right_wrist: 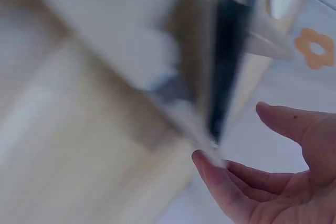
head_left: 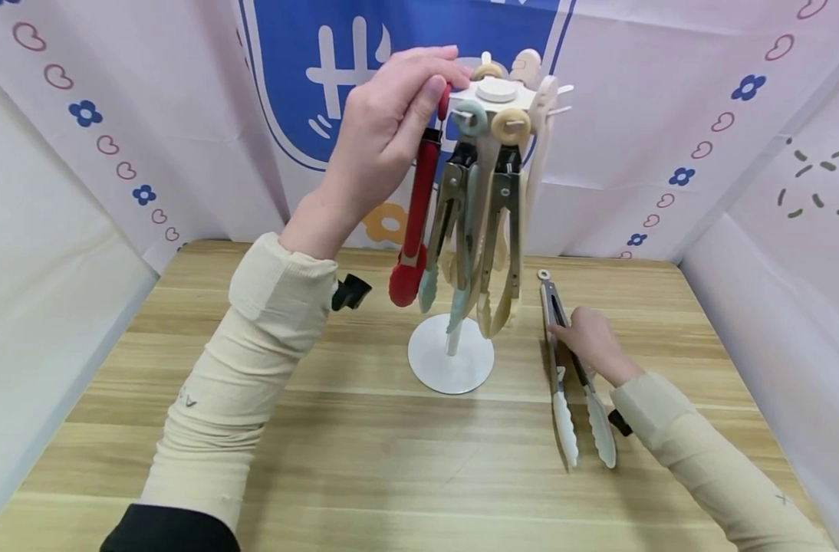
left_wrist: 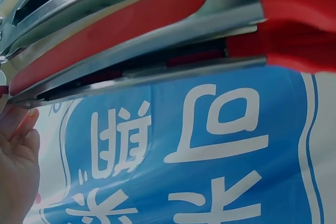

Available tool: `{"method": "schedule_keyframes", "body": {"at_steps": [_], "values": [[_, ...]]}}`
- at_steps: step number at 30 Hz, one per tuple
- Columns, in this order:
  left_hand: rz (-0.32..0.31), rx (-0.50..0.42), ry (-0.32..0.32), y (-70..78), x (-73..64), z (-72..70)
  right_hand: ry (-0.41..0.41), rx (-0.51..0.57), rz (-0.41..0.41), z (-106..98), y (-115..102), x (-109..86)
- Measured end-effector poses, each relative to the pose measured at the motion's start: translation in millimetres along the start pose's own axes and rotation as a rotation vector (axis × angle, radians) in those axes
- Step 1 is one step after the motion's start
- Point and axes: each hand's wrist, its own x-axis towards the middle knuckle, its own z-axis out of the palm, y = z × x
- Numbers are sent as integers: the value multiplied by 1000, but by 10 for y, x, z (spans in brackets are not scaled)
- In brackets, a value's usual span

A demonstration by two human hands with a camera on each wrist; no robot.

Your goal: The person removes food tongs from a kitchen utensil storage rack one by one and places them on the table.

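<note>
My left hand is at the top of a white stand, its thumb and fingers pinching the ring end of red tongs. These tongs hang down beside the stand, and in the left wrist view the red tongs cross the upper part. On the table to the right lie white tongs with their arms spread. My right hand is over their handle; in the right wrist view the fingers of my right hand touch the blurred tongs, with the thumb apart.
The stand has a round white base and hooks at its top. Mint-green tongs and cream tongs hang from it, with more pale utensils behind. A printed cloth stands behind the wooden table.
</note>
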Motion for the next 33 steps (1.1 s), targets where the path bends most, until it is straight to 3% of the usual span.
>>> {"method": "schedule_keyframes", "body": {"at_steps": [9, 21, 33], "values": [[-87, 2, -17, 57, 18, -29, 119, 28, -72, -336, -307, -3], [-16, 13, -26, 52, 32, -31, 276, 100, -157, -792, -554, -127], [-12, -52, -31, 58, 27, -8, 308, 267, -225, -1028, -770, -228]]}}
